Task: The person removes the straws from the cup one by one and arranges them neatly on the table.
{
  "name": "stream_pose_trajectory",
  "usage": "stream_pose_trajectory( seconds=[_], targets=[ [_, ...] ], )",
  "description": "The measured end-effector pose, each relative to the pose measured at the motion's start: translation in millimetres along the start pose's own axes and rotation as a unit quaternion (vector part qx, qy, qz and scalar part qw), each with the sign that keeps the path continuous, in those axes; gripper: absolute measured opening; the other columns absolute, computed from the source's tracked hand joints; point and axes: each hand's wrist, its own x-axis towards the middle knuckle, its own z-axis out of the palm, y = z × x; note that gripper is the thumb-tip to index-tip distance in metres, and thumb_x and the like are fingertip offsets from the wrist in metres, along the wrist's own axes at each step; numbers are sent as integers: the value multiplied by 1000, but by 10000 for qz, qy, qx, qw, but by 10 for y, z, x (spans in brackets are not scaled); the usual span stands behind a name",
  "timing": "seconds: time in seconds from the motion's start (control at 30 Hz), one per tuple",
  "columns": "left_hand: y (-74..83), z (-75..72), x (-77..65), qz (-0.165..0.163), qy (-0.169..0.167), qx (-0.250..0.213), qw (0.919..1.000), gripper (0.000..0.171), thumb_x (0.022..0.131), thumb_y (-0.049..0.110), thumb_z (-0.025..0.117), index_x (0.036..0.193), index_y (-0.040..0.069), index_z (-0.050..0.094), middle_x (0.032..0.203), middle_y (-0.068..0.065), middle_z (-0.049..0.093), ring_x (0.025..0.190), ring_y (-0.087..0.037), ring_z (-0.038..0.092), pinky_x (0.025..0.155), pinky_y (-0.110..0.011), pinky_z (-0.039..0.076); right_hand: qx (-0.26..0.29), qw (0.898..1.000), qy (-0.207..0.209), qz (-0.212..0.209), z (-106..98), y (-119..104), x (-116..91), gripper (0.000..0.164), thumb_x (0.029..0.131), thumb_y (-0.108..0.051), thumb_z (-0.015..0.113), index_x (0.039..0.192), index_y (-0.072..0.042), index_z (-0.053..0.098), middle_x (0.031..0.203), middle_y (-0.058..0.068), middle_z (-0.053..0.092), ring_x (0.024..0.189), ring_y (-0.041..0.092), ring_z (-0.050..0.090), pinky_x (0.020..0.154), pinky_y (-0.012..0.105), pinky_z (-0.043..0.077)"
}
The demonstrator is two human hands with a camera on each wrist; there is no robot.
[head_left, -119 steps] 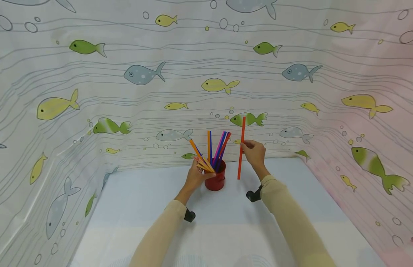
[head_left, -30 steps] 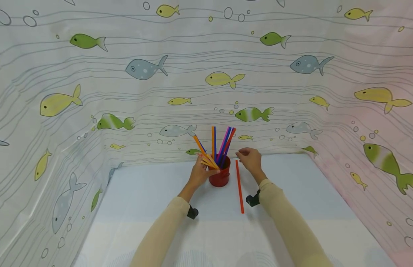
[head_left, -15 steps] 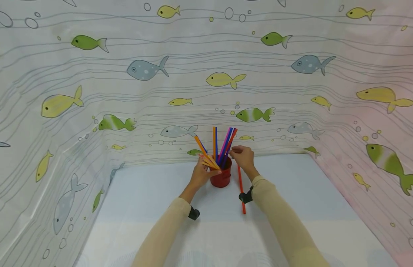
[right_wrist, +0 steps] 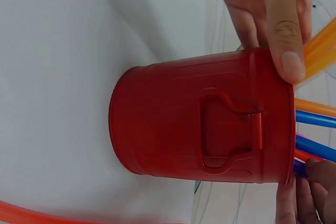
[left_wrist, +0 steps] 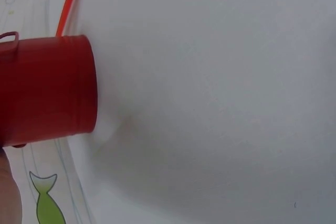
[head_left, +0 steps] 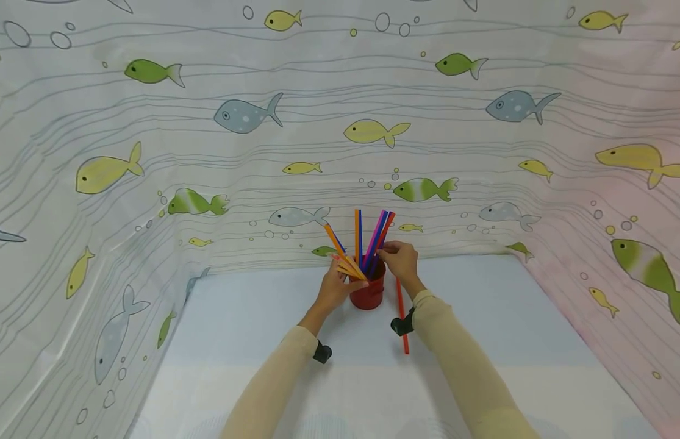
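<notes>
A small red metal bucket [head_left: 367, 297] with a side handle stands upright on the table, holding several coloured straws [head_left: 358, 235]. My left hand [head_left: 334, 289] grips its rim from the left; in the right wrist view the thumb lies on the rim beside orange straws [right_wrist: 319, 51], the other fingers behind. My right hand [head_left: 401, 261] is at the rim's right side. Its fingertips pinch a dark purple straw [right_wrist: 299, 168] close to the rim in the right wrist view. A loose red straw [head_left: 402, 308] lies on the table right of the bucket, partly hidden under the right wrist.
The white table [head_left: 235, 329] is surrounded at the back and sides by a fish-printed curtain [head_left: 296, 140]. A dark wrist camera [head_left: 321, 352] sits on the left wrist, and another dark camera [head_left: 399, 326] on the right.
My right hand held the red straw upright, then let it go onto the table. It has since moved left to the straws in the bucket. The left hand keeps its hold.
</notes>
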Motion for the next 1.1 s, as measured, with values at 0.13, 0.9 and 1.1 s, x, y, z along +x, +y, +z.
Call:
stream_pose_trajectory(
  seconds=[0.13,0.9,1.1],
  targets=[
    [5,4,-26,49,11,2,10000,88,77,30,83,148,23,31,147,3,46,139,-16,37,111,-37,33,89,10000,-1,5,13,12,-5,26,85,-14,76,106,1,72,95,14,73,83,23,71,74,33,59],
    [-9,9,-1,106,107,225,9996,78,77,34,83,140,20,38,137,4,54,131,-15,47,109,-41,38,1337,9847,620,-925,-287,-422,133,22,88,-8,73,106,4,71,94,18,72,83,28,72,71,24,58],
    [-9,5,2,260,87,241,9993,79,77,32,83,141,14,41,136,3,55,131,-17,47,109,-43,37,1500,9809,690,-1032,-485,-572,194,23,89,-8,72,109,4,71,97,19,71,87,32,71,73,25,58]
  ],
)
